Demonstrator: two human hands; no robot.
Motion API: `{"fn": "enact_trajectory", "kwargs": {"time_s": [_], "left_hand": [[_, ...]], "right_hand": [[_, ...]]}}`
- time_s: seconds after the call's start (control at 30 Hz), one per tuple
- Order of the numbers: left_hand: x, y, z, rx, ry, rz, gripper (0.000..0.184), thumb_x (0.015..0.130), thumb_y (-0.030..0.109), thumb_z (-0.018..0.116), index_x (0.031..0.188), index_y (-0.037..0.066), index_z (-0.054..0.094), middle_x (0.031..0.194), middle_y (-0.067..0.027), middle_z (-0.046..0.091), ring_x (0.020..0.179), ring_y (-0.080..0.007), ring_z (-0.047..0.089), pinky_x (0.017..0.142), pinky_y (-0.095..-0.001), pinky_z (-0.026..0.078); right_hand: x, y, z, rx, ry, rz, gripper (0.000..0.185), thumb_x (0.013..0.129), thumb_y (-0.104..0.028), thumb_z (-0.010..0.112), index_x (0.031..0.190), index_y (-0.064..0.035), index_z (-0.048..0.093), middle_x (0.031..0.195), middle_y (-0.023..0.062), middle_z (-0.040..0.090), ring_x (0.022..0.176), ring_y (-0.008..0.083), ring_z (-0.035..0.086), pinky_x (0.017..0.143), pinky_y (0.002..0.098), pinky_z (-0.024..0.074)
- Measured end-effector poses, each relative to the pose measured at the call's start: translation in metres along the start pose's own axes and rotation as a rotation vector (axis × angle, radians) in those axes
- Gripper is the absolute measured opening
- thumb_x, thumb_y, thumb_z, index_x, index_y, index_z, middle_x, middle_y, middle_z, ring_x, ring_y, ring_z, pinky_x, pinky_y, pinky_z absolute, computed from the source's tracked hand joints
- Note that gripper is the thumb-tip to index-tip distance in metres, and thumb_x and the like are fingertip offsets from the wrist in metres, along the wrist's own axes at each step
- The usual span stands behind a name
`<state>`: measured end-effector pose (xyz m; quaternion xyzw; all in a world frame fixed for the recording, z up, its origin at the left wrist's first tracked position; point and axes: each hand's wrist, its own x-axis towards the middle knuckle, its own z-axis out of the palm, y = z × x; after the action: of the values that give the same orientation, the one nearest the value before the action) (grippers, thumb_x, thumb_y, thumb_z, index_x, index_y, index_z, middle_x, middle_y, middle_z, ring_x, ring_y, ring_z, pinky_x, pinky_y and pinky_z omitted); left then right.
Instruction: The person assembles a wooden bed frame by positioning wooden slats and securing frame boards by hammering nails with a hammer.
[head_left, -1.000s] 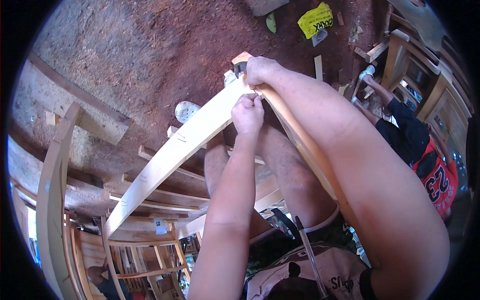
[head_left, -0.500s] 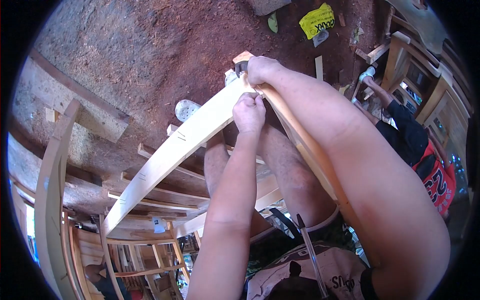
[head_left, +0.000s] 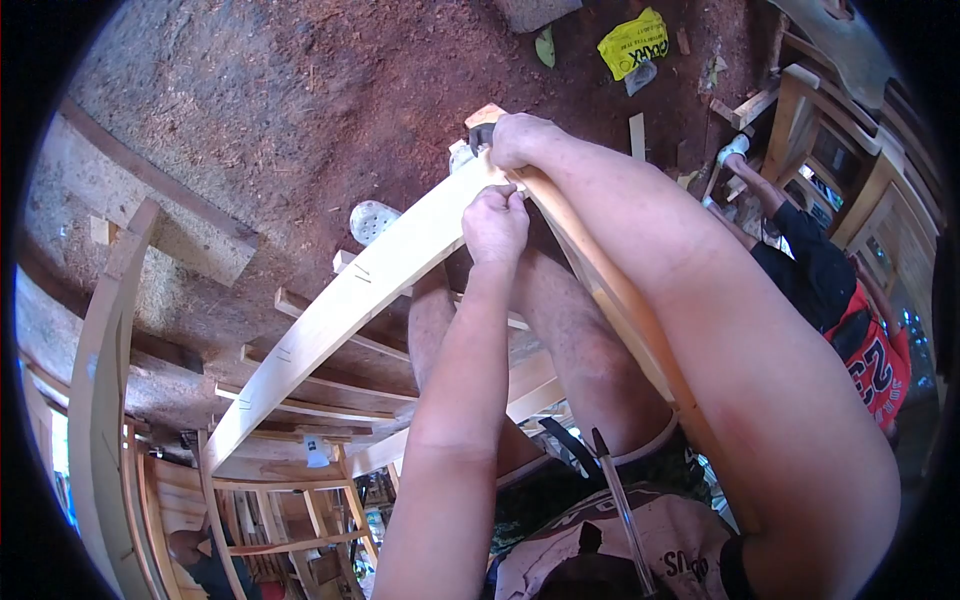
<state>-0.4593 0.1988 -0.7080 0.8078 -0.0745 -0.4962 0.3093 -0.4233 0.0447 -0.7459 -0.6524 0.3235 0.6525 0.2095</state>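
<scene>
A long pale wooden board (head_left: 340, 290) with short pencil marks runs from the lower left up to a corner in front of me. There it meets a second wooden piece (head_left: 610, 300) that slants down to the right under my arm. My right hand (head_left: 522, 140) is closed at this corner on what looks like a hammer (head_left: 482, 135). Only its dark curved metal head shows; the handle is hidden. Just below, my left hand (head_left: 495, 222) is in a fist with thumb and finger pinched against the board's edge. Whatever it pinches is too small to make out.
Several wooden strips (head_left: 340, 335) lie behind the board. Another tall timber (head_left: 100, 390) stands at left near a wooden frame (head_left: 290, 545). A yellow packet (head_left: 634, 45) lies on the dirt floor. A person in a red shirt (head_left: 870, 350) is at right by wooden panels.
Almost nothing differs. Both of my hands have shifted very slightly left, staying closed at the same corner of the board.
</scene>
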Motion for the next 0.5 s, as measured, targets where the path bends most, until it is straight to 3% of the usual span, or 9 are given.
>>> {"fn": "enact_trajectory", "kwargs": {"time_s": [0.1,0.23,0.3,0.4,0.5], "left_hand": [[0.0,0.004,-0.003,0.04,-0.011,0.008,0.018,0.081,0.017,0.069,0.091,0.002,0.073,0.083,-0.0159,0.071,0.078,-0.0274,0.071,0.079,-0.0358,0.054],[0.001,0.006,-0.003,-0.002,-0.064,-0.069,0.016,0.083,0.017,0.066,0.091,0.005,0.074,0.091,-0.016,0.07,0.084,-0.0313,0.068,0.084,-0.0385,0.053],[0.001,0.005,-0.003,-0.014,-0.058,-0.066,0.016,0.083,0.017,0.066,0.091,0.005,0.074,0.09,-0.016,0.07,0.084,-0.0313,0.068,0.083,-0.0384,0.053],[-0.001,0.005,-0.004,0.009,-0.014,-0.016,0.02,0.081,0.018,0.069,0.091,0.001,0.073,0.086,-0.017,0.071,0.08,-0.0293,0.07,0.08,-0.0367,0.054],[0.001,0.006,-0.008,0.002,-0.015,0.027,0.02,0.082,0.019,0.069,0.092,0.002,0.072,0.09,-0.0176,0.071,0.083,-0.0308,0.07,0.081,-0.0375,0.053]], "right_hand": [[0.01,0.005,0.006,-0.027,0.017,-0.076,0.035,0.077,-0.022,0.063,0.104,-0.0016,0.072,0.108,0.0177,0.069,0.101,0.0293,0.068,0.088,0.0397,0.0528],[0.008,0.001,0.004,-0.039,0.009,-0.057,0.036,0.075,-0.022,0.067,0.105,-0.002,0.072,0.108,0.0172,0.069,0.1,0.0285,0.068,0.088,0.0393,0.0532],[0.001,0.0,0.001,-0.033,-0.033,0.002,0.035,0.074,-0.017,0.073,0.108,-0.0078,0.072,0.108,0.0085,0.071,0.101,0.0218,0.068,0.086,0.0401,0.0529],[-0.005,0.0,-0.002,-0.011,-0.03,-0.026,0.041,0.067,-0.019,0.077,0.104,-0.0026,0.072,0.109,0.0148,0.07,0.101,0.0259,0.068,0.088,0.0369,0.0541],[-0.009,-0.003,-0.006,-0.026,-0.035,-0.021,0.043,0.067,-0.019,0.079,0.106,-0.0029,0.071,0.111,0.0142,0.07,0.102,0.0254,0.068,0.088,0.0367,0.054]]}}
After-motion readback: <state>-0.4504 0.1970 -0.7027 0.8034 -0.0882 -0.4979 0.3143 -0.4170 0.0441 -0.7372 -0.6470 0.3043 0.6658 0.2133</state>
